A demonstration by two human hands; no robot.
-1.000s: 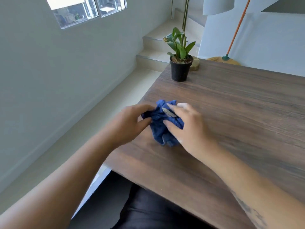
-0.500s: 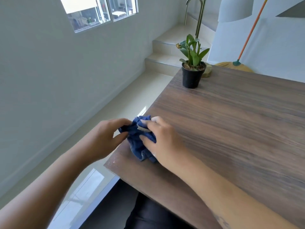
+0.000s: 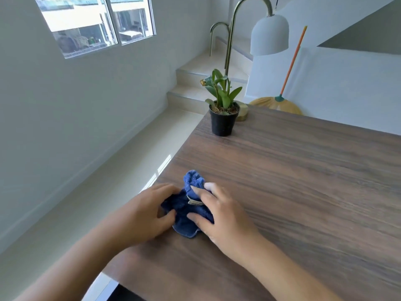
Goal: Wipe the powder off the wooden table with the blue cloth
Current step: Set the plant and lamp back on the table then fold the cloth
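Observation:
A crumpled blue cloth [image 3: 188, 210] lies on the wooden table [image 3: 303, 181] close to its left edge. My left hand [image 3: 143, 216] grips the cloth's left side, fingers and thumb curled round a fold. My right hand [image 3: 223, 216] grips the right side, its fingers bent over the top and the thumb against the near part. A small pale label shows on the cloth between my hands. I see no powder on the wood around the cloth.
A potted plant [image 3: 223, 109] in a black pot stands at the table's far left corner, a lamp [image 3: 269, 35] arching over it. A broom [image 3: 286, 83] leans on the wall behind. The table's left edge drops to the tiled floor [image 3: 130, 166].
The camera has tilted up, showing more of the room. Both hands and the cloth sit a little further in from the table's left edge, and the cloth is spread out slightly more.

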